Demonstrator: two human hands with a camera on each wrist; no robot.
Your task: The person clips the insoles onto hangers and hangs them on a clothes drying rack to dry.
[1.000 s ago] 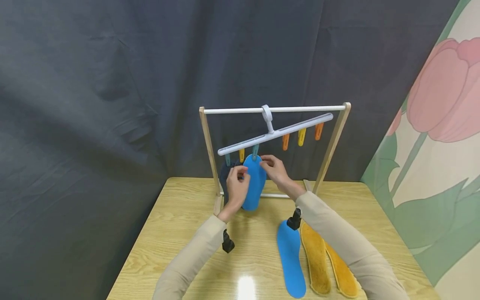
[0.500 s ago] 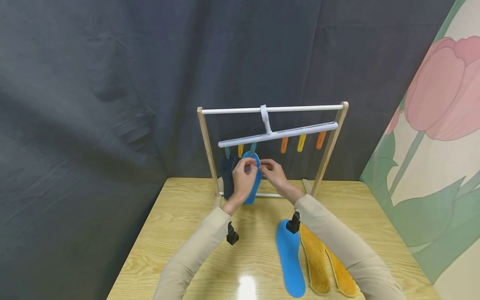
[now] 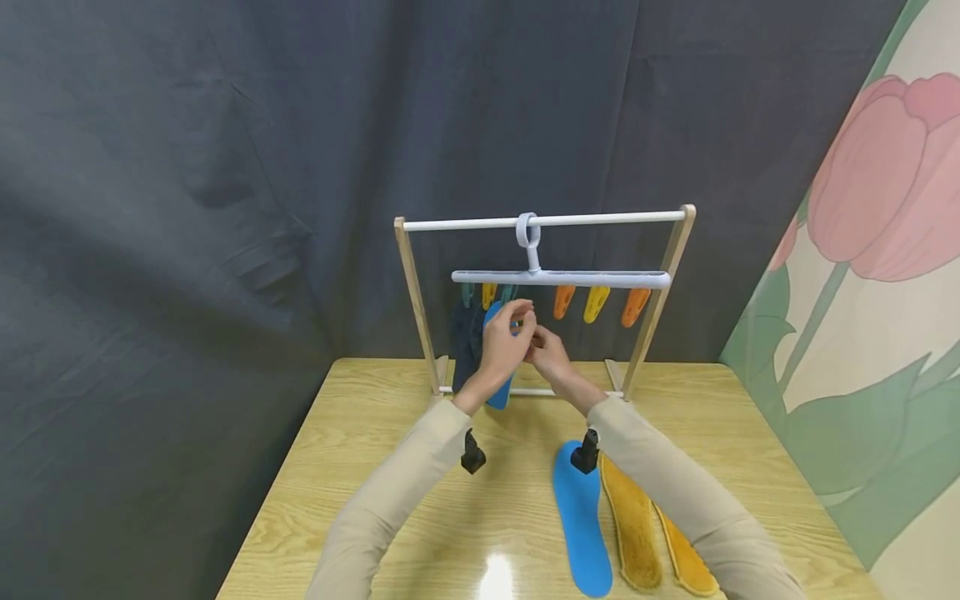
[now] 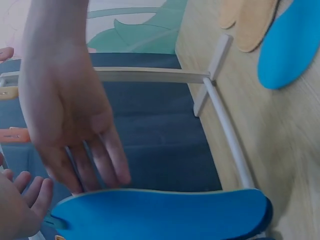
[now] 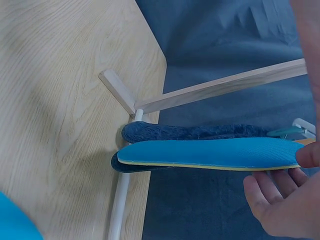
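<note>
A blue insole (image 3: 498, 394) hangs from a teal clip (image 3: 508, 293) on the left half of a pale hanger (image 3: 562, 278). My left hand (image 3: 508, 340) is raised in front of it, fingers loosely bent with a gap to the thumb. Close by on the right is my right hand (image 3: 551, 357). In the left wrist view, the right hand's fingers (image 4: 102, 162) extend to the insole's edge. A thumb (image 5: 308, 155) overlaps the insole's upper end in the right wrist view; whose it is stays unclear. Dark insoles (image 5: 190, 132) hang beside the blue one.
The hanger hooks over the white top bar (image 3: 600, 218) of a wooden-legged frame (image 3: 415, 300). Orange and yellow clips (image 3: 596, 304) hang on its right half. On the table (image 3: 360, 467) lie another blue insole (image 3: 581, 525) and two tan-orange insoles (image 3: 632, 529). A dark curtain (image 3: 225, 208) hangs behind.
The hanger has swung from tilted down at left to nearly level. My left hand has moved right and slightly up, across the insole, close to my right hand. The insole has turned more edge-on.
</note>
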